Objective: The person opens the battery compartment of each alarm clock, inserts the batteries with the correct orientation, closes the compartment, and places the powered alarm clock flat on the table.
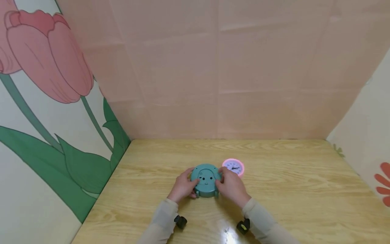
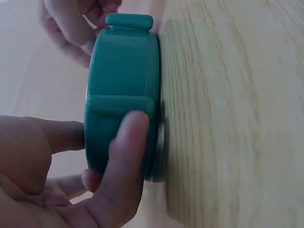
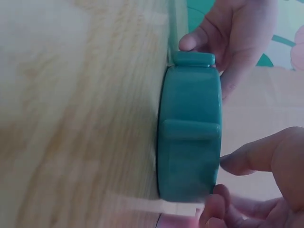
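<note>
A round teal case (image 1: 207,185) with a small smiling face lies on the wooden table, face up. Two stubby feet stick out from its near side; the left wrist view shows them as ridges on the thick teal side wall (image 2: 124,64). My left hand (image 1: 183,185) grips the case's left edge, thumb on top and other fingers around the side. On the opposite edge my right hand (image 1: 233,185) holds it between thumb and fingers. Just beyond the right hand is a pink-rimmed round clock (image 1: 234,166) with a white dial, partly covered by that hand.
The wood-grain table (image 1: 289,189) runs back to a plain pinkish backdrop (image 1: 219,84). A tulip-painted panel (image 1: 51,67) borders the left side, and a pale panel with red petals (image 1: 365,135) the right. Black wrist cameras (image 1: 181,222) sit at both sleeves.
</note>
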The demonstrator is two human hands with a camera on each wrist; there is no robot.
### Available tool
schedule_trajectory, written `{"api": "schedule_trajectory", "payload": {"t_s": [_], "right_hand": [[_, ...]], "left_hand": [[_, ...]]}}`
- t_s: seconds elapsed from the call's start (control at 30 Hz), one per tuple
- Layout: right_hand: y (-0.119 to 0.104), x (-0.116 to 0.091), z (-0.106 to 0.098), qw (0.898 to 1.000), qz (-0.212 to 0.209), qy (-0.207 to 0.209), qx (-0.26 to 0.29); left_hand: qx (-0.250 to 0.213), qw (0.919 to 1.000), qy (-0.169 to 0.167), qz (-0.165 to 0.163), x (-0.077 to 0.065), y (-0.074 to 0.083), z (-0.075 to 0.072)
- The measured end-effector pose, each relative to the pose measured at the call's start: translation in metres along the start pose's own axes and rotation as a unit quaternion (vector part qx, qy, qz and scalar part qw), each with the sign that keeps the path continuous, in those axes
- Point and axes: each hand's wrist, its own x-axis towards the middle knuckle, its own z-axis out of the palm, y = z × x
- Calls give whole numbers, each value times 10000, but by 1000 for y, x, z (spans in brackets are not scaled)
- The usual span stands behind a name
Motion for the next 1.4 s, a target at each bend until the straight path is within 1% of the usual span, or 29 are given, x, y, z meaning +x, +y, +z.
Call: {"api": "schedule_trajectory", "payload": {"t_s": [0.13,0.2,0.27,0.5,0.83,1.07,1.33,1.4], "right_hand": [[3,-2,-1,9994,231,-124,-215],[3,-3,-2,9991,297,-188,-253],[3,-5,-2,9990,291,-204,-287],[1,-9,0,9995,203,-72,-242],[-4,-11,-2,9996,115,209,-159],[-14,-14,-10,9993,124,343,109],[-22,-17,-13,9973,-49,668,293],[-23,-17,-13,9967,-129,743,290]], "left_hand": [[431,9987,223,125,-2,2,0],[564,9979,277,161,-2,3,1],[661,9972,287,198,-2,4,1],[1029,9940,272,245,-2,6,1],[1014,9943,216,264,-4,7,-1],[1025,9944,168,202,-4,6,-4],[1012,9949,16,36,-2,4,-6],[1035,9946,-1,61,-2,3,-6]]}}
